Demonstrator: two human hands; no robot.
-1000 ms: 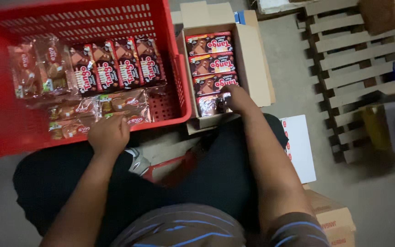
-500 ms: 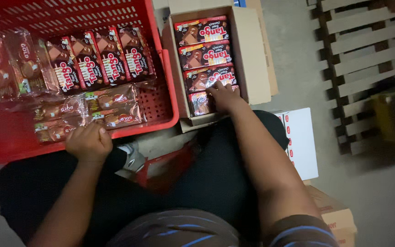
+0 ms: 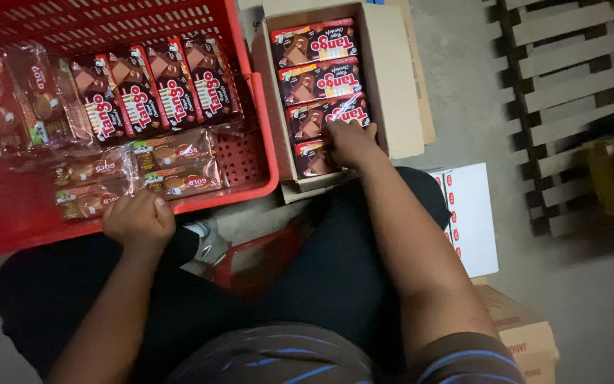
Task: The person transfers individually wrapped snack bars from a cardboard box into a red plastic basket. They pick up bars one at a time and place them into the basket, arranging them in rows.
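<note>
Both hands are sitting lower in frame than a moment ago.
Right hand (image 3: 349, 139) is gripping a red wafer pack (image 3: 328, 117) in the cardboard box (image 3: 392, 85), upper centre; left hand (image 3: 138, 220), loosely clenched, is resting on the red crate (image 3: 261, 107) rim. Lifting straight up should clear neighbours.

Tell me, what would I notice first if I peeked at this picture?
Probably the big red crate at the left, with dark red snack packs lined up inside and clear-wrapped packs in front of them. Right beside it, an open cardboard box holds more red packs, and the right hand reaches into it. The left hand rests at the crate's near rim.
</note>
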